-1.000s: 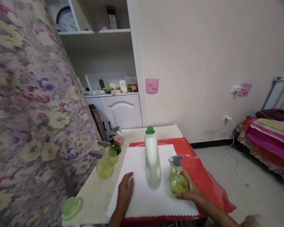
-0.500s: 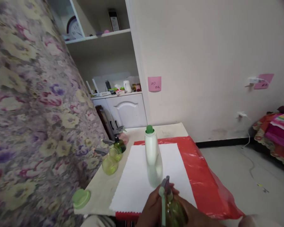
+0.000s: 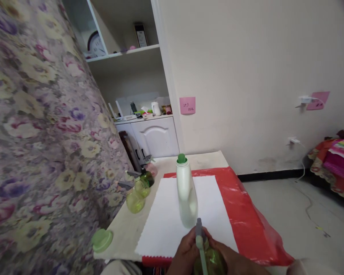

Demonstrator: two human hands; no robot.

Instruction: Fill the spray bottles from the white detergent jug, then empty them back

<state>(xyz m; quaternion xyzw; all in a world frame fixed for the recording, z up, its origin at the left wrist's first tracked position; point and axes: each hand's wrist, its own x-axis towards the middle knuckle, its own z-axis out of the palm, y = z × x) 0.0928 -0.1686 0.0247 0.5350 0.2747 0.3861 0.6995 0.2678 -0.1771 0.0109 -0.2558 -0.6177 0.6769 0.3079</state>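
Low in the head view, a green see-through spray bottle (image 3: pixel 213 259) with a grey and pale green trigger head is between my hands. My left hand (image 3: pixel 185 250) is closed around its neck and trigger head from the left. From the right, my right hand (image 3: pixel 227 254) wraps the bottle's upper body; its fingers are partly hidden. Just beyond them a tall pale green jug (image 3: pixel 186 194) stands upright on a white sheet (image 3: pixel 157 225). Its lid is off, and a green spout (image 3: pixel 181 157) shows at the mouth. A light green cap (image 3: pixel 102 240) lies at the table's near left corner.
Several spray bottles (image 3: pixel 135 202) line the table's left edge beside a flowered curtain (image 3: pixel 60 152). A red plastic sheet (image 3: pixel 243 217) lies under the white one and hangs over the right edge. Behind are a wall and a shelf cabinet (image 3: pixel 156 133).
The camera view has tilted slightly, so the scene sits a little lower and farther right. Both hands still hold the spray bottle, its head now turned more upright.
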